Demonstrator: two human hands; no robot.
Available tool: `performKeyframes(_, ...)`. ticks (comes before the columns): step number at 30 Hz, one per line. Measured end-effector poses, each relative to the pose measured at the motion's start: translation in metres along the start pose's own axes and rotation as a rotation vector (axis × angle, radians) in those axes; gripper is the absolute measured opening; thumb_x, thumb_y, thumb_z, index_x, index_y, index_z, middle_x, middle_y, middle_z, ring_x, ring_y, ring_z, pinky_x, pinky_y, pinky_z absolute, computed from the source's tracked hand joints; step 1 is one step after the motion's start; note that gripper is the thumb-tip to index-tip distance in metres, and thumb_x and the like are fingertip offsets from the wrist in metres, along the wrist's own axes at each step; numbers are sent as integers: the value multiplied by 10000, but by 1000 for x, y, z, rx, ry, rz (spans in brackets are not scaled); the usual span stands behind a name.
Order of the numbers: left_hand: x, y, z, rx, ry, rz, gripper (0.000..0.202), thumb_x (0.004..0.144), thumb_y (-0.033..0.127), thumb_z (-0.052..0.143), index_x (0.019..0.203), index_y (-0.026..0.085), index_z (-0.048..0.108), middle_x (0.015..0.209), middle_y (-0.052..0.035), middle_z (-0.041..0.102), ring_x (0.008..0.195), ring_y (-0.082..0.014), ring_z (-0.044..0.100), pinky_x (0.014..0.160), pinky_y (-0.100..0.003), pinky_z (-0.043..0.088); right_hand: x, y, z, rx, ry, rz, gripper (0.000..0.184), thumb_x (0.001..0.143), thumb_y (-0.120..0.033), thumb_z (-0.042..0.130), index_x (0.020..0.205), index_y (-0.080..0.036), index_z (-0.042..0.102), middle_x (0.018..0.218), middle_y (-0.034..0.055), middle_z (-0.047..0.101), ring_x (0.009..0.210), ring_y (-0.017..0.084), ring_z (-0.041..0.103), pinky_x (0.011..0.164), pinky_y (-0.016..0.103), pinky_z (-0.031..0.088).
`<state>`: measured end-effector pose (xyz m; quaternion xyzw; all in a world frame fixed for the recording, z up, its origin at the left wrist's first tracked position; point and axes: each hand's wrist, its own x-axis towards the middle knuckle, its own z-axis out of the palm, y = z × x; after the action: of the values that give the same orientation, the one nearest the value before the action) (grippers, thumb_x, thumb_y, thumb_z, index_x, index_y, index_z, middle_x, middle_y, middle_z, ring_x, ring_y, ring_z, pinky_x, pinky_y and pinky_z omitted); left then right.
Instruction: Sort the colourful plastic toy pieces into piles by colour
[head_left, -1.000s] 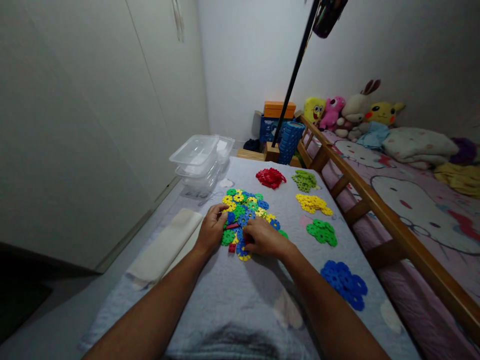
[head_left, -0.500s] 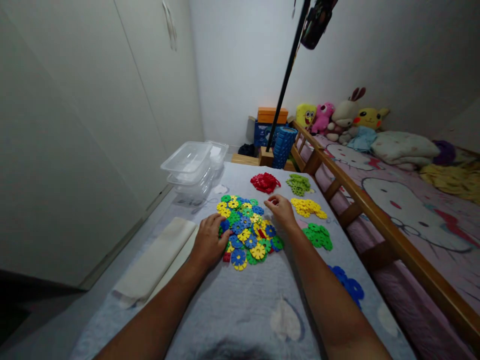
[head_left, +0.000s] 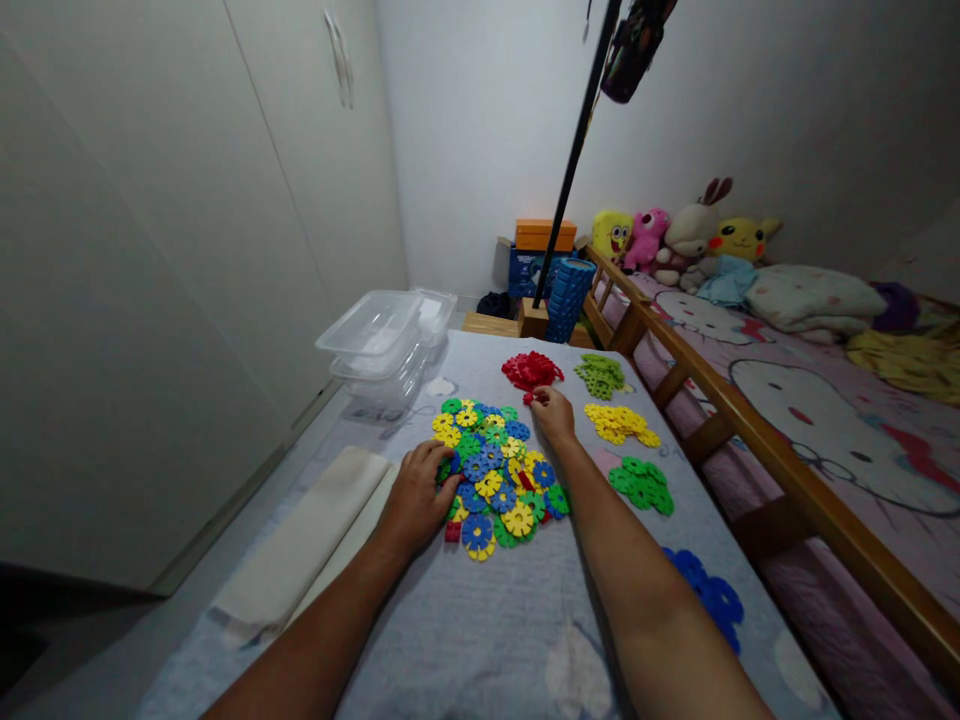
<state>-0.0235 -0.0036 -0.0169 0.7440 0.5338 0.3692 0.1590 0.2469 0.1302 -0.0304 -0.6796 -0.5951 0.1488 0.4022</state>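
Nearest the camera, two bare forearms stretch over a pale blue quilted cover (head_left: 480, 620) spread on the bench. The left hand (head_left: 417, 500) lies palm down with curled fingers on the left edge of the mixed pile of flower-shaped plastic discs (head_left: 495, 470), apparently pinning the loose pieces so they do not scatter; it grips nothing that shows. To the right, single-colour heaps run in a line away from the viewer: a blue heap (head_left: 709, 592) partly behind the right forearm, then a green heap (head_left: 642, 484), a yellow heap (head_left: 619, 424) and an olive-green heap (head_left: 600, 374), each kept apart from its neighbours, which suggests sorting by colour. The right hand (head_left: 553, 412) reaches past the mixed pile, fingers pinched on a small red piece (head_left: 530, 398) just at the near edge of the red heap (head_left: 531, 368). Further left stand stacked clear plastic tubs (head_left: 379, 335). Beyond, a wooden bed rail (head_left: 675, 350) and soft toys (head_left: 675, 235) line the wall.
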Motion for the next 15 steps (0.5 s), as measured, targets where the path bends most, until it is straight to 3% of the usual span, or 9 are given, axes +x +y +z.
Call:
performKeyframes(6,1,-1,2,20,26,2,246,831,230,580,1069,210,639,1204,-120,644,1176,-307,565,1045,-507,436,-6,-6,0,-124,34,-60,354,803,-245,605,1147,-236,690,985,44,668,851,189,612,785,282,467)
performKeyframes(10,1,-1,2,4,21,-17,269,843,200,533,1094,204,628,1206,-126,645,1167,-298,571,1037,-502,443,-2,-12,-1,-205,-36,-101,249,811,-190,578,1011,-229,722,975,58,663,885,201,596,784,287,447)
performKeyframes(15,1,-1,1,-25,16,-14,282,829,211,560,1101,226,630,1129,-101,681,1099,-295,594,1008,-497,460,12,-11,-5,-147,-5,-104,208,769,-119,515,856,-194,688,889,57,676,862,193,578,822,294,437)
